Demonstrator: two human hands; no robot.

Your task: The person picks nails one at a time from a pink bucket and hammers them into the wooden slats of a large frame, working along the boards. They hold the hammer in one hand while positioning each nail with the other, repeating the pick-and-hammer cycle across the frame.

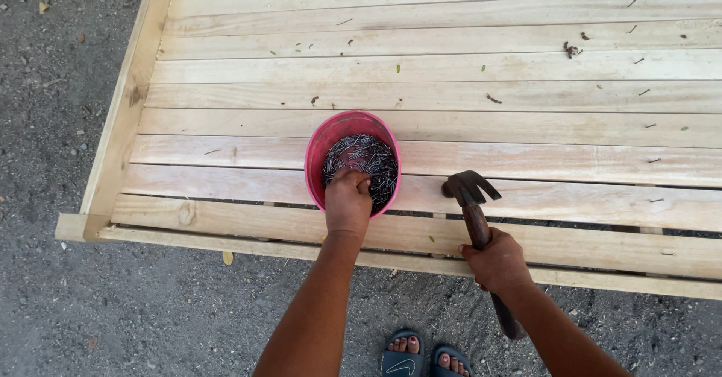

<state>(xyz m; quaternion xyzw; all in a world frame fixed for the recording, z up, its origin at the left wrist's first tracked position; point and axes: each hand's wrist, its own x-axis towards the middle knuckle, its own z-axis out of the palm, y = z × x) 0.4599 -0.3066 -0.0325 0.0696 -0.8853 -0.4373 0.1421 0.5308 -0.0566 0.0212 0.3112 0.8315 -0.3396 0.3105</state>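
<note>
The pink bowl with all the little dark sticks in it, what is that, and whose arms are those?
The picture comes from a camera worn on a person's head, looking down, so the arms are that person's own. The left hand reaches into a pink bowl full of small dark nails. The right hand grips a claw hammer by its handle, its head resting on the boards. The bowl sits on a wooden platform made of pale planks laid side by side, standing on gravelly ground. At the bottom you can see the person's toes in dark sandals.
</note>
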